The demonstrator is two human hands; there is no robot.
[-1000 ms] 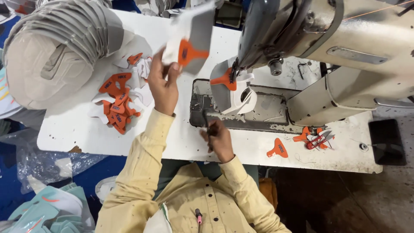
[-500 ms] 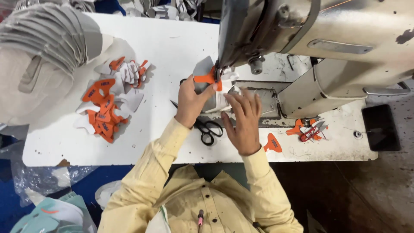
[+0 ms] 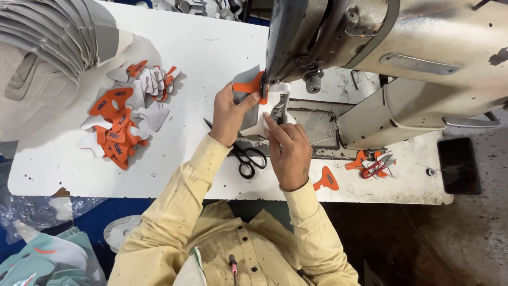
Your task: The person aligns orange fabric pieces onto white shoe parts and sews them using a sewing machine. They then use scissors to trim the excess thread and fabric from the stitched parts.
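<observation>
A white worktable [image 3: 211, 47] fills most of the frame from the upper left to the right of centre, its near edge running along the lower middle; beyond that edge lie a dark blue floor at lower left and bare grey floor at lower right. An industrial sewing machine [image 3: 402, 58] takes up the upper right, its head overhanging the table's centre. A stack of grey fabric pieces [image 3: 47, 42] sits in the upper left corner. Open white surface stretches between that stack and the machine.

Left of centre lies a loose heap of orange and white cut shapes [image 3: 124, 119]. At centre, under the machine's head, a grey piece with an orange patch [image 3: 247, 87] is held: the left hand [image 3: 228, 114] grips its left edge with thumb on the orange, and the right hand [image 3: 288, 151] presses its lower edge with fingers curled. Black scissors [image 3: 248, 158] lie between the wrists. A single orange shape [image 3: 326, 180] sits near the table's front edge, and red thread snips [image 3: 377, 165] rest at centre right.
</observation>
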